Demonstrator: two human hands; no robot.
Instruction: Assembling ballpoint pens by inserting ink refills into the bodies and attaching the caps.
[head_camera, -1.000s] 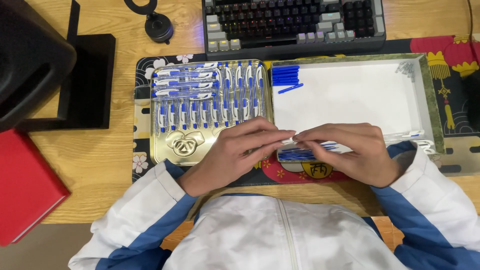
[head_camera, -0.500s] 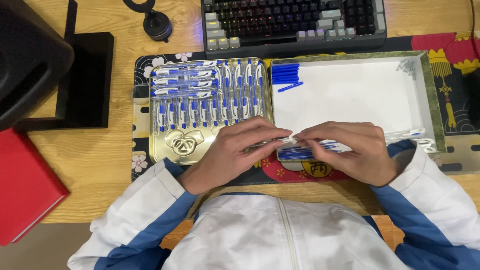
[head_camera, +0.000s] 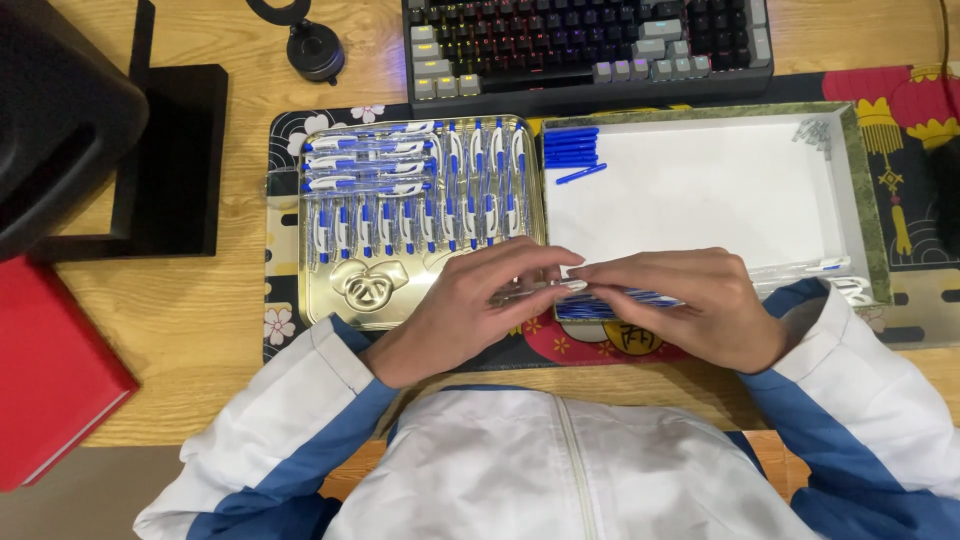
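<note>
Both the left hand and right hand pinch a slim clear pen held level between their fingertips, just beside the gold tray; it looks light, stiff and slippery, best gripped near its ends

We saw white-and-blue pens in rows on a pale gold tray at left, and loose blue refills in a white box with an olive-green rim at right. The mat beneath was black with white flowers and red lanterns. The worktop was light wood; a red book lay near left. Our sleeves were white with blue bands.
</note>
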